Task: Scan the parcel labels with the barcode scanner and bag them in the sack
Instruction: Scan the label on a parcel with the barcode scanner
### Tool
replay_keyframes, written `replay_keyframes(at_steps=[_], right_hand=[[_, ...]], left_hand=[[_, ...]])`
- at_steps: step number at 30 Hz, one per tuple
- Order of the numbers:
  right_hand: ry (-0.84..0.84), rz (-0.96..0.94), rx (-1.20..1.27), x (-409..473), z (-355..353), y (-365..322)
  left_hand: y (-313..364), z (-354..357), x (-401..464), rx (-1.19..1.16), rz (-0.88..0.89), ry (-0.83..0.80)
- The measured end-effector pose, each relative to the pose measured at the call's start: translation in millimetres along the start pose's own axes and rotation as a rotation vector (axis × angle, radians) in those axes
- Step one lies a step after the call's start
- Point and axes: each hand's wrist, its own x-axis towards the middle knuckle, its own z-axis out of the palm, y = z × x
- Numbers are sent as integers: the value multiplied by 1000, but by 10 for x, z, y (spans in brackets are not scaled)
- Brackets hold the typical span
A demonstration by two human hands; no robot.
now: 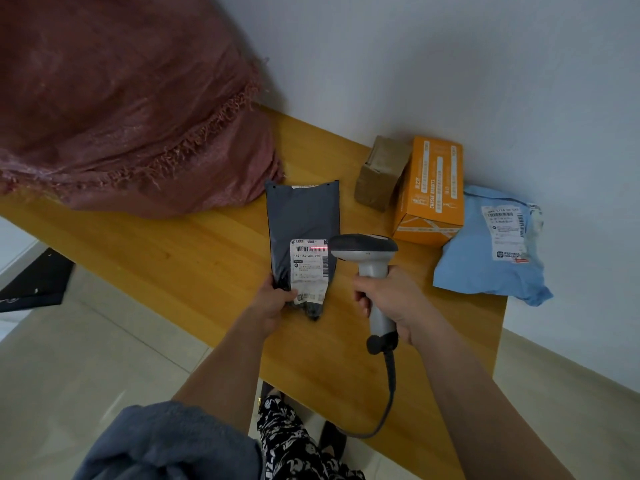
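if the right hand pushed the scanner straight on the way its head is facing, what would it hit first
Probably the white label on the grey mailer that the left hand holds. The right hand aims the barcode scanner leftward and its red line lies on the barcode. How high the scanner is above the table is unclear.

Sack [131, 109] left of mailer [301, 216], boxes [429, 188] right

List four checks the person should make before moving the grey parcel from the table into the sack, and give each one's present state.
1. Red scan line on the label barcode: ok.
2. Left hand grips the grey parcel: ok.
3. Right hand holds the scanner: ok.
4. Scan registered: cannot tell.
5. Sack mouth open and reachable: cannot tell.
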Motion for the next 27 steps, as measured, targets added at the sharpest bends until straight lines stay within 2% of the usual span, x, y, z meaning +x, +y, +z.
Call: replay_keyframes(at_steps=[12,17,21,27], right_hand=[[33,67,74,-123,-56,-136],[21,92,76,-247,-134,-198],[48,49,61,-430,-261,-336],[43,-65,98,-803,-456,-741]], left_hand=[[17,6,-2,15,-29,2],[128,97,-63,24,-66,65],[292,181,-298,-25,-108,54],[702,267,-676,-54,-34,35]])
